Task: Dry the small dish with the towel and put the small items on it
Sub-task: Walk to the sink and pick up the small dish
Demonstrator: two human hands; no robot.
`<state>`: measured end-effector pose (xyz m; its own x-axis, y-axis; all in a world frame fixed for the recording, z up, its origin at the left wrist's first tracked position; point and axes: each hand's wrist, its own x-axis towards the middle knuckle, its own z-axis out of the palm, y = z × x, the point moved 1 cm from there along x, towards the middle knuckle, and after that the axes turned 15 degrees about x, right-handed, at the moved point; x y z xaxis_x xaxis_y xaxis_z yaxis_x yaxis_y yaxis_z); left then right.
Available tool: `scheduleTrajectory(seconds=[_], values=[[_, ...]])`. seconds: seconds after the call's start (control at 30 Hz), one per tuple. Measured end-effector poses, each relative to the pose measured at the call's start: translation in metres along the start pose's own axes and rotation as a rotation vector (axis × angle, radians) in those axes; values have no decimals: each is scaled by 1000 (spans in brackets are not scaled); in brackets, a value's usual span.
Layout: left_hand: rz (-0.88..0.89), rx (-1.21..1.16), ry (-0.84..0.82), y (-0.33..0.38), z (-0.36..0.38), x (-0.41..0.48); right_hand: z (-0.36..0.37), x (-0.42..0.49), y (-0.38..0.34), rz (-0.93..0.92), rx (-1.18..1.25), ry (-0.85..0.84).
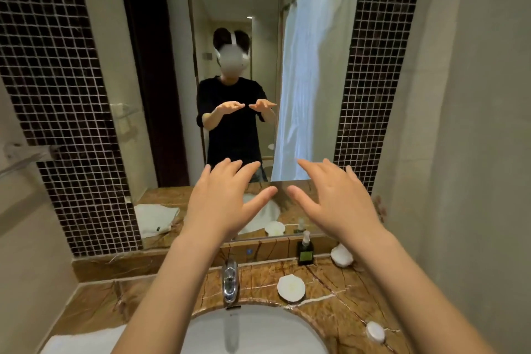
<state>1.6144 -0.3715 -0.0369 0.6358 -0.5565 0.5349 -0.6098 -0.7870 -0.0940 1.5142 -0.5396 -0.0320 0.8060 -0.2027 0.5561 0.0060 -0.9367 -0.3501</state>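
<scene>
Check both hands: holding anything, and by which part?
Nothing is held. The left hand and right hand are raised, open and empty; the dish and towel lie untouched on the counter.

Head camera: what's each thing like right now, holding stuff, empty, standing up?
left hand: open, raised, holding nothing.
right hand: open, raised, holding nothing.
shell-shaped dish: empty, flat on the counter.
towel: lying left of the basin, untouched.
pump bottle: upright by the mirror.
round white item: on the counter, off the dish.

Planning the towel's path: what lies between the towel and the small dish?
The faucet and sink basin, in the head view.
</scene>
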Motion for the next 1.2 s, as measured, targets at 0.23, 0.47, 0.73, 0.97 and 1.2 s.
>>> scheduleTrajectory(seconds=[0.23,0.47,0.73,0.97,1.2], values=[[22,-58,-57,15,54,15,33,10,38,49,-29,-63],[11,-112,-168,33,136,-10,94,-16,92,159,20,-170],[6,-160,-392,59,247,-53,177,-64,148,287,85,-344],[18,-165,-475,74,325,-89,250,-99,195,339,81,-425],[1,-188,-565,86,389,-103,311,-119,232,413,157,-519]])
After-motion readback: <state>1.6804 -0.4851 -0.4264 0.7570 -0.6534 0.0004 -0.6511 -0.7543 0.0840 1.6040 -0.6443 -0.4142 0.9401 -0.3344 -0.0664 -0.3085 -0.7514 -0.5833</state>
